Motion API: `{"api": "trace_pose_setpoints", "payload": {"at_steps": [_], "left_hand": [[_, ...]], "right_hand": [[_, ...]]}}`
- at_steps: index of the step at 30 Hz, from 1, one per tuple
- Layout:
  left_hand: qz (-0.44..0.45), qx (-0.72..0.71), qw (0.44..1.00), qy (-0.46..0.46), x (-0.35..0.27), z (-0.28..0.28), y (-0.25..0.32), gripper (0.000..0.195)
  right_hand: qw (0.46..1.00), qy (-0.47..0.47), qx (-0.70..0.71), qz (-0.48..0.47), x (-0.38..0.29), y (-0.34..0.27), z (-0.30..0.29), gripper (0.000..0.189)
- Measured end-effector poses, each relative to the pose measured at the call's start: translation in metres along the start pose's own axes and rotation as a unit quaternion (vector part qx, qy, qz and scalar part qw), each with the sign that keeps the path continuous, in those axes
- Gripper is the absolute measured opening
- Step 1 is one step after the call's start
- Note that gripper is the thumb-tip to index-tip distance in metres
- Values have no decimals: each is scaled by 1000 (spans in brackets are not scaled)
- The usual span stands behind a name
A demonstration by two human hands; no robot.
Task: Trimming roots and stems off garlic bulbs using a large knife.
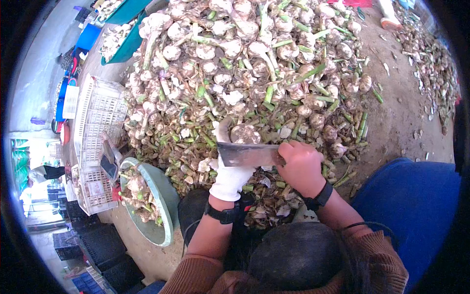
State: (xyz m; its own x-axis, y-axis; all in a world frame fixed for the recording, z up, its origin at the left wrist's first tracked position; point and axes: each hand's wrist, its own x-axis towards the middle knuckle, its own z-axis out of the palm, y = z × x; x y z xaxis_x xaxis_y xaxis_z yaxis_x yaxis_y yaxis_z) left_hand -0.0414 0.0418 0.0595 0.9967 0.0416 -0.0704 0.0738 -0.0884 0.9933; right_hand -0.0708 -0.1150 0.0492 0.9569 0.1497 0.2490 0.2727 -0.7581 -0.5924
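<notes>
In a white knit glove, my left hand (231,180) grips a soil-stained garlic bulb (245,133), with a gloved finger along the bulb's left side. My bare right hand (301,165) holds a broad-bladed knife (248,154) by its handle. The blade lies crosswise over my left hand, just on the near side of the bulb, and hides most of the fingers. Whether the edge touches the bulb cannot be seen. Beneath both hands spread cut green stems and dry skins (187,154). A large heap of garlic bulbs (235,47) with stems rises beyond them.
A green basin (167,205) with trimmed garlic stands left of my knees. Behind it are white plastic crates (99,121); teal tubs (128,46) of garlic lie farther off. Black crates (102,246) stack at lower left. Blue fabric (407,213) bulges at my right.
</notes>
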Motion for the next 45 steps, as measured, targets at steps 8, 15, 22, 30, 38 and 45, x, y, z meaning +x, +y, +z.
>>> {"api": "trace_pose_setpoints", "payload": {"at_steps": [8,15,22,30,38,45], "left_hand": [[-73,3,997,-13,-10,-7,12,61],[-23,165,985,-49,-21,-3,12,59],[-39,148,987,-39,-28,-15,16,66],[204,193,954,101,-35,-15,64,75],[-189,-100,966,-144,-33,-27,18,72],[211,485,845,74,-32,-53,26,21]], "right_hand": [[1000,7,-7,-10,-1,-4,-1,20],[998,27,40,48,-21,12,14,22],[996,6,70,56,-27,19,27,21],[865,-148,309,366,-5,32,13,14],[752,-56,606,253,35,-19,4,23],[990,-67,64,105,7,11,15,15]]}}
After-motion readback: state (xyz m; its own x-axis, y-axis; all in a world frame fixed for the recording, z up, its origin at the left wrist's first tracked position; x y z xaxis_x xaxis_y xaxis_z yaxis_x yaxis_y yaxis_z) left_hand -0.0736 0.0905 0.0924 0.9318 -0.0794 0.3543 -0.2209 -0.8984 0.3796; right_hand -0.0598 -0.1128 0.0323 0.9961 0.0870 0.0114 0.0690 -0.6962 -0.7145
